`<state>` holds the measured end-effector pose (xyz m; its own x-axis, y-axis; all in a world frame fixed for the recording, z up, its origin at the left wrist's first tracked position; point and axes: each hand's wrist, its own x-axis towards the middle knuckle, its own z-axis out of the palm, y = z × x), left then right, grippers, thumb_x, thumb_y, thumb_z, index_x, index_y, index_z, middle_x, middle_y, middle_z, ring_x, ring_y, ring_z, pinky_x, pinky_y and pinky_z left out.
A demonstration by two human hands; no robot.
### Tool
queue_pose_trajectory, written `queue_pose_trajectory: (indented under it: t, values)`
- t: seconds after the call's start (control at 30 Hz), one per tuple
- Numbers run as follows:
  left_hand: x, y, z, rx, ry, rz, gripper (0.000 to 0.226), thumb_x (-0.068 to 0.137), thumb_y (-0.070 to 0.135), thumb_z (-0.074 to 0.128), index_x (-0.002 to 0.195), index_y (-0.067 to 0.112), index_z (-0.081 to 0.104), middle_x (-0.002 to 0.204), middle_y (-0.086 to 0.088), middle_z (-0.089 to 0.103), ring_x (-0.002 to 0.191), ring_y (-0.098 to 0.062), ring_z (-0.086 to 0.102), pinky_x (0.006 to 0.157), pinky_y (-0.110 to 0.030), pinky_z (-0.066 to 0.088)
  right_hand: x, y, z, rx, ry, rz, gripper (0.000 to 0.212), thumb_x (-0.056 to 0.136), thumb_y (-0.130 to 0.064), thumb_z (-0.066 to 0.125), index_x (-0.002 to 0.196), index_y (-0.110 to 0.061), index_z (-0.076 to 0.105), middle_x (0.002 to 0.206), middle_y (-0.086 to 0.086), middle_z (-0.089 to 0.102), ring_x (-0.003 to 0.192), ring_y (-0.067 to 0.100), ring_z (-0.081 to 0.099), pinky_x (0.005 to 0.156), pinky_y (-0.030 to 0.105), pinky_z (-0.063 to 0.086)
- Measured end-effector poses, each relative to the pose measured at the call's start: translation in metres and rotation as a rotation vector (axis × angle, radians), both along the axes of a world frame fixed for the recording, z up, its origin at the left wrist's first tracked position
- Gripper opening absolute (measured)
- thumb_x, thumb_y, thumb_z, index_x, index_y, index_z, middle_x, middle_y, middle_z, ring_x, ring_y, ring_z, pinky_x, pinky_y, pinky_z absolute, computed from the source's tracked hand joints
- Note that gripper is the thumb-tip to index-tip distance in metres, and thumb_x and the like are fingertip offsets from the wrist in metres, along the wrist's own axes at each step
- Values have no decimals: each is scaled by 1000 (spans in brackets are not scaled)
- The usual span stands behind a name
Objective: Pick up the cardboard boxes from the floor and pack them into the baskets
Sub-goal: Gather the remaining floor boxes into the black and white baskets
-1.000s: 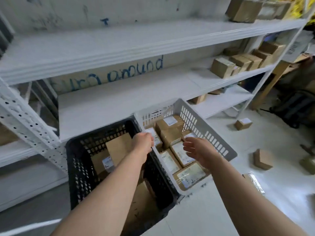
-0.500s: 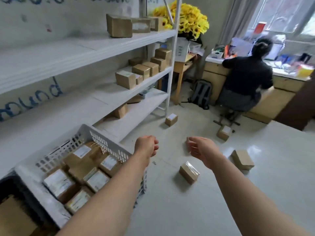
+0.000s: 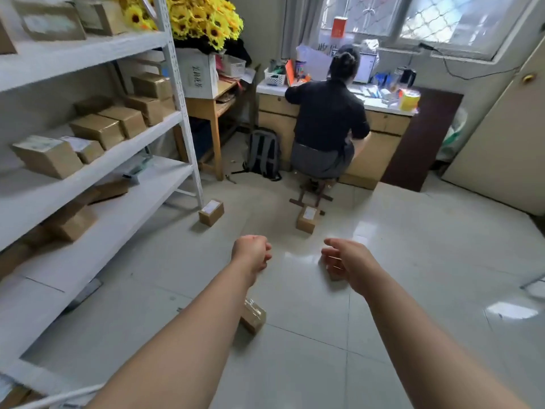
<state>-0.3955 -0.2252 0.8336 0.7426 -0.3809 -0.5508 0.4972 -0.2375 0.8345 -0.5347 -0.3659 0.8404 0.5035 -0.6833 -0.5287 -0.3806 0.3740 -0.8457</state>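
Note:
Three small cardboard boxes lie on the pale tiled floor. One taped box (image 3: 253, 315) sits close by, partly hidden behind my left forearm. A labelled box (image 3: 211, 212) lies by the foot of the shelf post, and another labelled box (image 3: 306, 220) lies near the stool. My left hand (image 3: 252, 253) hovers above the floor with its fingers curled into a fist, holding nothing. My right hand (image 3: 345, 261) is stretched out beside it, fingers relaxed and empty. Both baskets are out of view.
A white metal shelving unit (image 3: 177, 93) with several boxes runs along the left. A person in black (image 3: 327, 113) sits on a stool at a desk straight ahead, with a grey backpack (image 3: 264, 153) beside them. A door (image 3: 501, 137) stands at the right.
My view has swung right, away from the baskets, onto the floor and desk. Both empty hands stay stretched out in front.

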Motion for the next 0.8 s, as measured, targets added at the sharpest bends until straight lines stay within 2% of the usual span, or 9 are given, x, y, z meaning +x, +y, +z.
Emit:
queue_pose_trajectory:
  t: [0.17, 0.3, 0.47, 0.57, 0.7, 0.8]
  values:
    - [39, -108, -27, 29, 11, -66, 18, 92, 9, 45, 80, 10, 57, 80, -7, 56, 58, -16, 49, 46, -22, 31, 24, -96, -12, 12, 18, -52, 25, 96, -21, 55, 117, -7, 62, 102, 13, 64, 90, 25, 60, 83, 36, 48]
    - [90, -199, -52, 53, 26, -94, 15, 90, 11, 46, 85, 10, 60, 84, -8, 60, 59, -17, 52, 44, -21, 33, 59, -181, -25, 15, 52, -93, 29, 96, -24, 55, 119, -9, 62, 111, 13, 65, 100, 27, 63, 97, 40, 49]
    - [144, -300, -70, 102, 31, -120, 16, 90, 10, 44, 86, 9, 60, 81, -7, 57, 56, -17, 50, 39, -18, 29, 105, -278, -42, 49, 95, -135, 30, 96, -24, 54, 121, -8, 61, 109, 13, 65, 100, 26, 62, 100, 42, 48]
    - [169, -349, -77, 135, 31, -108, 19, 92, 10, 44, 82, 11, 60, 78, -5, 58, 60, -18, 51, 44, -21, 31, 130, -327, -52, 81, 123, -138, 30, 97, -24, 53, 121, -7, 60, 113, 14, 65, 106, 29, 62, 101, 44, 48]
    - [206, -418, -100, 160, -11, -93, 17, 92, 14, 45, 86, 12, 61, 77, -2, 60, 63, -16, 54, 46, -21, 34, 169, -398, -75, 98, 134, -123, 27, 97, -24, 53, 117, -8, 62, 107, 12, 65, 99, 26, 62, 101, 44, 48]
    - [235, -471, -126, 185, -24, -79, 18, 93, 15, 46, 81, 14, 60, 78, -2, 60, 65, -17, 55, 49, -22, 37, 203, -457, -105, 103, 159, -99, 26, 98, -25, 51, 115, -9, 61, 108, 12, 65, 101, 26, 62, 99, 43, 50]
